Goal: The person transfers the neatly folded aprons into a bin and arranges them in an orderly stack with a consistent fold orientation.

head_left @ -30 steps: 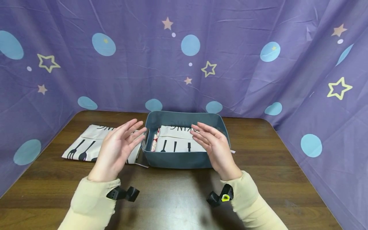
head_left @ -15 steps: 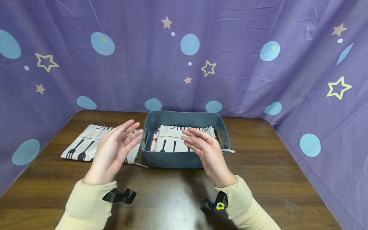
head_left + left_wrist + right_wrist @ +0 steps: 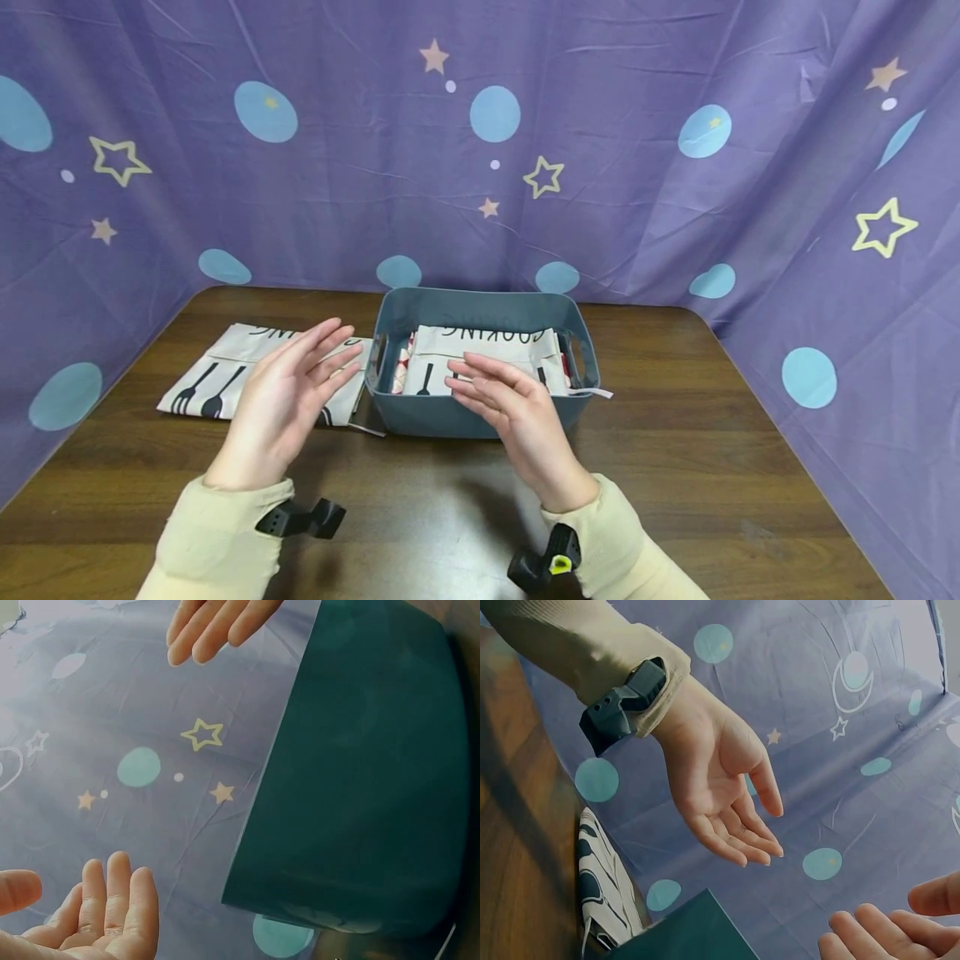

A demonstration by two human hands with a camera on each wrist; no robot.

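Both hands hover above the table, fingers extended and palms turned toward each other, holding nothing. In the head view my left hand point(image 3: 281, 404) overlaps a folded white cloth point(image 3: 198, 371) printed with dark cutlery, lying left of the bin. My right hand point(image 3: 525, 425) is in front of a blue-grey plastic bin point(image 3: 427, 417) and covers part of its front wall. Inside the bin lies another folded white cloth point(image 3: 495, 340), lettered "COOKING", with a red-and-white patterned cloth point(image 3: 402, 367) showing at its left side. The left wrist view shows the bin's wall point(image 3: 360, 772) close by.
The brown wooden table point(image 3: 690, 450) extends to both sides and in front of the bin. A purple curtain point(image 3: 615, 200) with stars and dots encloses its back and sides. A white strap point(image 3: 592, 392) hangs over the bin's right rim. Each wrist carries a small black camera point(image 3: 303, 518).
Both hands have drawn back toward the person and to the left, the right hand farther. More of the lettered cloth in the bin now shows.
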